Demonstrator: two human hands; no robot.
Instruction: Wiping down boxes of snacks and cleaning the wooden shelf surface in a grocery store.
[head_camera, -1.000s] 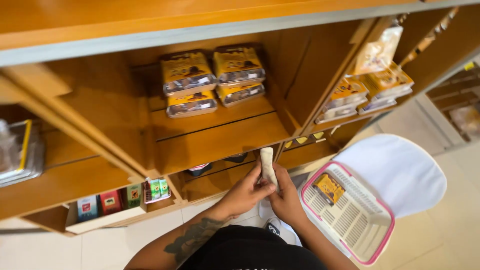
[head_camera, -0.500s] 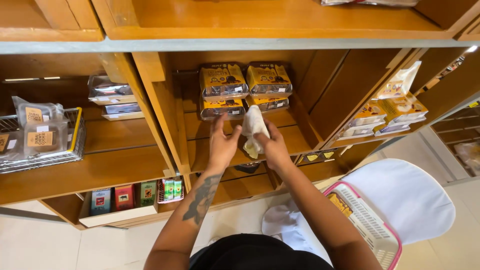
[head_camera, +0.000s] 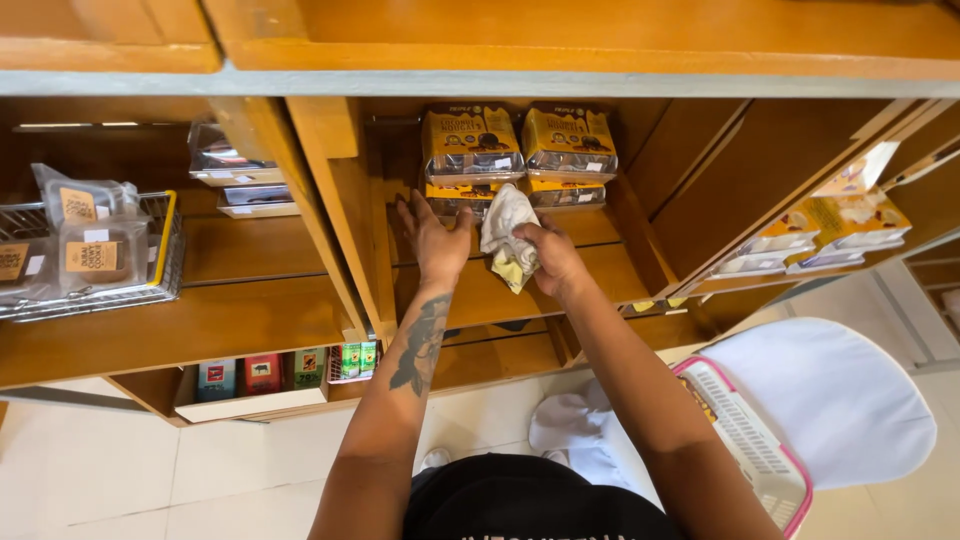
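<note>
My right hand (head_camera: 552, 257) grips a crumpled white and yellow cloth (head_camera: 505, 232) over the wooden shelf board (head_camera: 480, 298). My left hand (head_camera: 432, 240) is spread flat, fingers apart, just left of the cloth, its fingertips close to the lower left packet. Two stacks of yellow clear-windowed snack packets (head_camera: 518, 145) stand at the back of this shelf, right behind both hands. The cloth partly hides the lower packets.
A wire basket (head_camera: 140, 265) with bagged goods sits on the shelf at left. More yellow packets (head_camera: 825, 235) lie in the right bay. A pink-rimmed white plastic basket (head_camera: 755, 440) rests on a white chair (head_camera: 850, 395). Small coloured boxes (head_camera: 265, 372) stand on the low shelf.
Both hands rose from near my waist up to the shelf. The cloth went from being held between both hands to my right hand alone. The left hand spread open beside it.
</note>
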